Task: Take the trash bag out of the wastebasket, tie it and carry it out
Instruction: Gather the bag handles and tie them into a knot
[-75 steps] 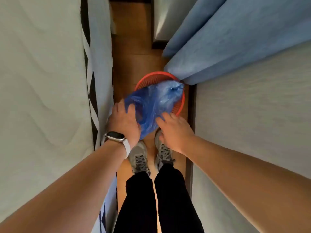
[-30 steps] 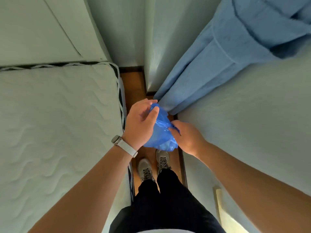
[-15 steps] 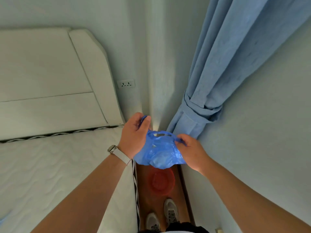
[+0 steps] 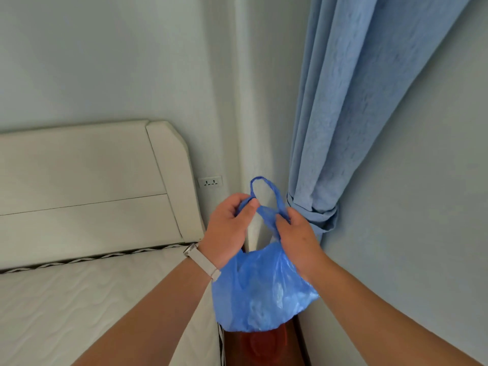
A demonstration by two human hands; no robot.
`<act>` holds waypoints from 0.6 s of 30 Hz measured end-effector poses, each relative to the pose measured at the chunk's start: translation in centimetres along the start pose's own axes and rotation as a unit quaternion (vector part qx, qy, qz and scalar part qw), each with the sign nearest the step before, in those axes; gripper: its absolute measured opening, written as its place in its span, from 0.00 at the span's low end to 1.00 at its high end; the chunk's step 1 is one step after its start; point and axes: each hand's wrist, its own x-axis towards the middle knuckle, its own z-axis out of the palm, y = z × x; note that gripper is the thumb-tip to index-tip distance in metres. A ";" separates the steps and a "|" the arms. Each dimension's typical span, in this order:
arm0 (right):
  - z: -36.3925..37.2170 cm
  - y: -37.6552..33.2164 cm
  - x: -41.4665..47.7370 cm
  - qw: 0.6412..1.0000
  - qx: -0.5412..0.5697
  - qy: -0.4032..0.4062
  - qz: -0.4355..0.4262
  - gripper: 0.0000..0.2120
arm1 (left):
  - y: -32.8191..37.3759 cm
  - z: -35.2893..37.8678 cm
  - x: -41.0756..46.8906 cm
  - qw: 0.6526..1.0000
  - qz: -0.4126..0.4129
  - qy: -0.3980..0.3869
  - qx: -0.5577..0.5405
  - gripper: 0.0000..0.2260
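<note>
Trash bag [image 4: 260, 291] first: it is already out of the wastebasket [image 4: 266, 344] and hangs in the air between the person's two hands, its bulging blue body sagging below both grips. The red wastebasket sits on the floor right underneath, only a sliver of it showing past the bottom of the bag, so that first step looks finished.

The tying looks like the step in hand. The left hand [image 4: 228, 228] is closed, thumb and fingers pinching one twisted handle strip at its top. The right hand [image 4: 297, 237] is closed too, pinching the other side of the neck, just beside the left. Above and between the two pinches a handle loop [image 4: 265, 192] stands up, open like a small ring. I judge this to be a knot being formed, though from here I cannot tell whether any crossing has been pulled tight yet; the plastic bunches where the fingers meet it.

What is left, then: finish the knot and carry the bag out. The person stands in the narrow gap with the bed [image 4: 79, 299] to the left-hand side and a tied-back curtain [image 4: 343, 128] beyond the right-hand grip.
</note>
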 end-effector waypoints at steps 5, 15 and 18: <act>0.9 -1.7 -0.6 0.995 -0.044 -0.020 -0.087 0.10 | 2.5 1.6 -0.6 0.997 0.024 -0.067 -0.026 0.08; -0.6 -4.4 -1.5 0.974 -0.030 -0.210 -0.073 0.09 | 5.6 0.7 0.9 0.983 0.075 -0.162 0.047 0.14; -1.3 -5.3 -1.8 0.970 0.039 -0.238 -0.034 0.09 | 6.0 0.8 1.1 0.982 0.098 -0.142 0.075 0.13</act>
